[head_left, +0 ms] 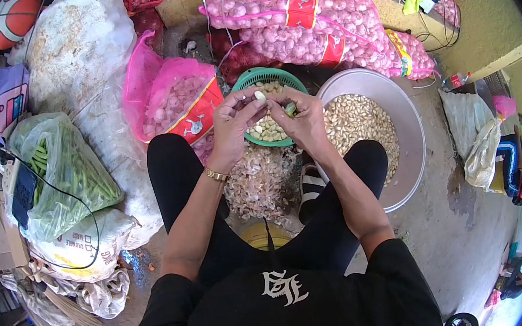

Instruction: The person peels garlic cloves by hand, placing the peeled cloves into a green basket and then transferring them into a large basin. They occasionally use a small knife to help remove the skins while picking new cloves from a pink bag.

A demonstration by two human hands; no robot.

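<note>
Head view: garlic clove (260, 96) upright at fingertips, above green basket (263, 73). Left hand (233, 124) nearer, grip closed on clove from left; right hand (305, 121) grip closed on small greenish tool (290, 108), just right of clove.

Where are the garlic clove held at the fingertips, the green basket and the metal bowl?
garlic clove (260, 96), head view, on its pale peeled surface.
green basket (265, 72), head view, on the far rim.
metal bowl (412, 143), head view, on the bare inner wall at its right side.
</note>
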